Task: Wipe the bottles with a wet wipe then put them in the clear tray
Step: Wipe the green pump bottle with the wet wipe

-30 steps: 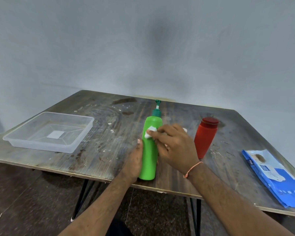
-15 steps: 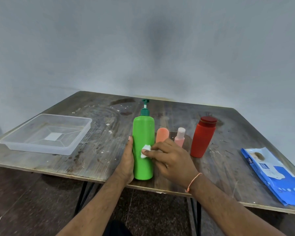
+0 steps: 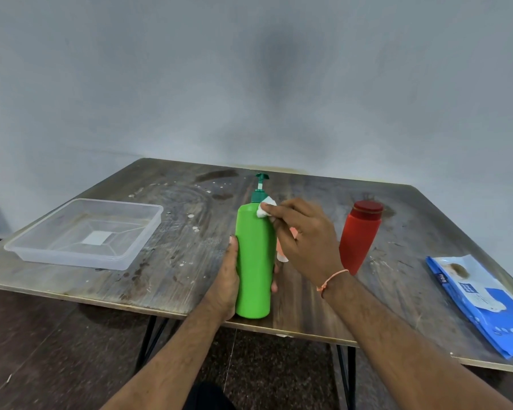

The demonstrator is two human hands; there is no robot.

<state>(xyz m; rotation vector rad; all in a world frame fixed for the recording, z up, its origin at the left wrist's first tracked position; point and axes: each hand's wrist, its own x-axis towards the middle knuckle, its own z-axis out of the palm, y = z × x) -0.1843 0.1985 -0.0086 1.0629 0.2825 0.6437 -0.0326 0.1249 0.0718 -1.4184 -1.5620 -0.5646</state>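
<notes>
We scan the blue wipes pack [image 3: 483,303] out to the right of the green pump bottle [image 3: 253,261], and there is white lettering along its dark near-left edge, but we cannot make the letters out. Its white label carries a small blue block of print, too blurred to read. The green pump bottle itself shows us a plain face, and so does the red bottle [image 3: 359,238] just right of it.

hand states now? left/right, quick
Left hand: closed round the tall green plastic pump bottle, steadying it upright.
Right hand: pinching a small white wet wipe against the bottle's shoulder.
</notes>
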